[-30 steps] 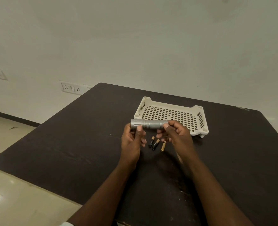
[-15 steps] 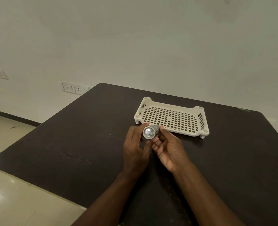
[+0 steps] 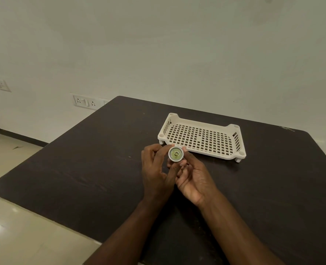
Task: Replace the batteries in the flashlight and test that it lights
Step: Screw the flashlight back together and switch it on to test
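In the head view, both hands meet over the middle of the dark table (image 3: 81,169), holding the flashlight (image 3: 175,154) with its lens end turned up toward the camera. The left hand (image 3: 155,172) wraps its fingers round the barrel from the left; the right hand (image 3: 193,179) cups it from beneath and the right, fingertips closed on the body. The lens looks pale green, with no clear beam, so whether it is lit cannot be told. An empty white slotted tray (image 3: 203,137) stands just beyond the hands. No loose batteries show; the hands may hide them. The likely risks: the smooth barrel could slip from a fingertip-only hold and roll off the table, or a loosely seated cap or reversed cell could leave the lamp dark on testing.
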